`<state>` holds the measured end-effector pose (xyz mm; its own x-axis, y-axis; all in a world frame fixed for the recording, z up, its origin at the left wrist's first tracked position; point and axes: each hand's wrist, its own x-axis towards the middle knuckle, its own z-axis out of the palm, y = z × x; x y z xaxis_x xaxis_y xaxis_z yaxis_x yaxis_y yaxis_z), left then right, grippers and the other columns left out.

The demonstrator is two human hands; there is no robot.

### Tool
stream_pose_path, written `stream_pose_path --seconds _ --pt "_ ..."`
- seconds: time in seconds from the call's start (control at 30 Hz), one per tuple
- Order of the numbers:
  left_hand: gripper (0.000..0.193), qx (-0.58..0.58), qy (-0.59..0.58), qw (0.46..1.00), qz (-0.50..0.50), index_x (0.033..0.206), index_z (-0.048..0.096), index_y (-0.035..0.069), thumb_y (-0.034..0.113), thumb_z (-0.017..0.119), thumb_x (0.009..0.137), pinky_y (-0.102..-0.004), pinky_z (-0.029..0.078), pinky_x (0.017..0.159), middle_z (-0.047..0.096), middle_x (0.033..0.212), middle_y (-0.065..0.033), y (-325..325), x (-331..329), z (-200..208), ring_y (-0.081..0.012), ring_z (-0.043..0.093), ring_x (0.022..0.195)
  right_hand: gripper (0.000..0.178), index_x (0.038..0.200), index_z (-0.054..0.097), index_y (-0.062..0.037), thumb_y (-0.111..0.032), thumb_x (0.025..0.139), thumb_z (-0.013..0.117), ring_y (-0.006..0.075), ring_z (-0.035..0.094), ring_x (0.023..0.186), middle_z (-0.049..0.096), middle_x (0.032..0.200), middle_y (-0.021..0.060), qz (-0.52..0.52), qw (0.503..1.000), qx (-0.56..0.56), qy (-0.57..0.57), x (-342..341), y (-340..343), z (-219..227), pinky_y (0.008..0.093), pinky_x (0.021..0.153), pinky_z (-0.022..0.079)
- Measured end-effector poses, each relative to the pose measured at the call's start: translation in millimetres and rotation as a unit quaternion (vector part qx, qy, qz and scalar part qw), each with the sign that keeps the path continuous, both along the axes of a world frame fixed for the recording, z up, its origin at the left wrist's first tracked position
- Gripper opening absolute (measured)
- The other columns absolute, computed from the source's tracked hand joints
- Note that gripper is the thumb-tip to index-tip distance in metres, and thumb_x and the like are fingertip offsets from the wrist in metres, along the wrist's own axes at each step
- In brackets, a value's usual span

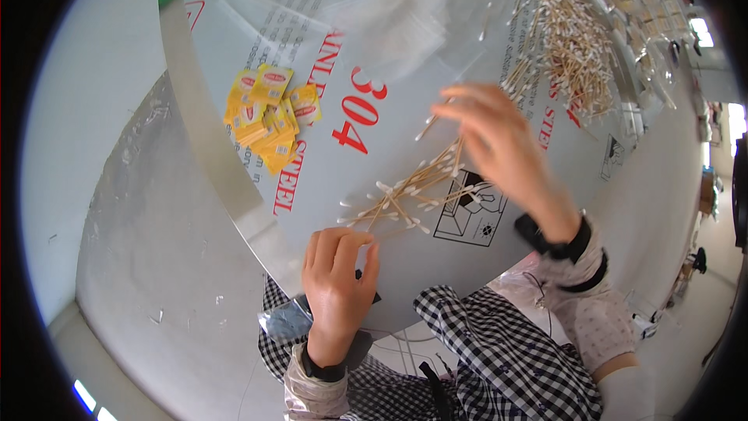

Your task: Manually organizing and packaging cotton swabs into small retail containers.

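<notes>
Loose cotton swabs (pixel 409 191) lie crisscrossed on the printed metal tabletop (pixel 397 144) between my hands. At their near left end is my left hand (pixel 336 273), its fingers curled in and its thumb close to the index finger. Whatever it may grip is hidden. Over the far right side of the swabs hovers my right hand (pixel 502 148), slightly blurred, with fingers stretched out and thumb apart. One single swab (pixel 425 128) shows just beneath its fingertips, and I cannot tell whether they touch it.
Beyond my right hand lies a large heap of cotton swabs (pixel 573 43). Yellow packets (pixel 273 113) are piled at the left. Clear plastic bags (pixel 405 12) spread at the far side. More small packs (pixel 639 0) stand at the far right. The table's metal edge (pixel 210 140) curves along the left.
</notes>
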<state>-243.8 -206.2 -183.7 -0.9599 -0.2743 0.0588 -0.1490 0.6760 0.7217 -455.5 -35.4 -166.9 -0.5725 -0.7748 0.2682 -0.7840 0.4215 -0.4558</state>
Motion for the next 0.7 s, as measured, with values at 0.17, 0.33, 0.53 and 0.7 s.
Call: stream_pose_path --seconds 0.17,0.33,0.53,0.7 --pt "0.038 -0.044 0.057 0.997 0.026 0.105 0.065 0.003 -0.004 0.076 0.069 -0.0404 0.048 0.089 0.064 0.111 -0.0129 9 -6 -4 -0.0330 0.060 0.102 0.014 0.088 0.060 -0.0033 0.006 0.079 0.065 0.0288 0.056 0.084 0.058 0.086 0.0068 0.050 0.994 0.092 0.040 -37 -1 -7 0.0405 0.074 0.046" --pt "0.041 -0.026 0.050 0.998 0.017 0.109 0.066 0.003 -0.001 0.076 0.069 -0.0410 0.047 0.092 0.066 0.111 -0.0112 8 -9 -12 -0.0311 0.060 0.105 0.011 0.086 0.061 -0.0039 0.005 0.081 0.065 0.0269 0.056 0.081 0.059 0.084 0.0063 0.089 0.994 0.064 -0.025 5 -17 -7 0.0380 0.074 0.045" --pt "0.042 -0.051 0.018 0.999 -0.009 0.109 0.067 0.005 0.004 0.078 0.069 -0.0404 0.044 0.095 0.067 0.114 -0.0085 6 2 -10 -0.0283 0.060 0.105 0.017 0.092 0.064 -0.0059 0.003 0.077 0.067 0.0277 0.058 0.080 0.062 0.085 0.0055 0.032 0.994 -0.009 -0.103 33 8 4 0.0380 0.077 0.044" --pt "0.056 -0.055 0.057 0.997 -0.009 0.126 0.061 0.006 0.010 0.078 0.072 -0.0428 0.039 0.104 0.060 0.132 -0.0087 20 -5 -10 -0.0295 0.054 0.123 0.016 0.089 0.063 -0.0068 0.002 0.075 0.068 0.0270 0.058 0.080 0.061 0.084 0.0054 0.029 0.999 0.020 -0.029 43 8 0 0.0383 0.076 0.045"
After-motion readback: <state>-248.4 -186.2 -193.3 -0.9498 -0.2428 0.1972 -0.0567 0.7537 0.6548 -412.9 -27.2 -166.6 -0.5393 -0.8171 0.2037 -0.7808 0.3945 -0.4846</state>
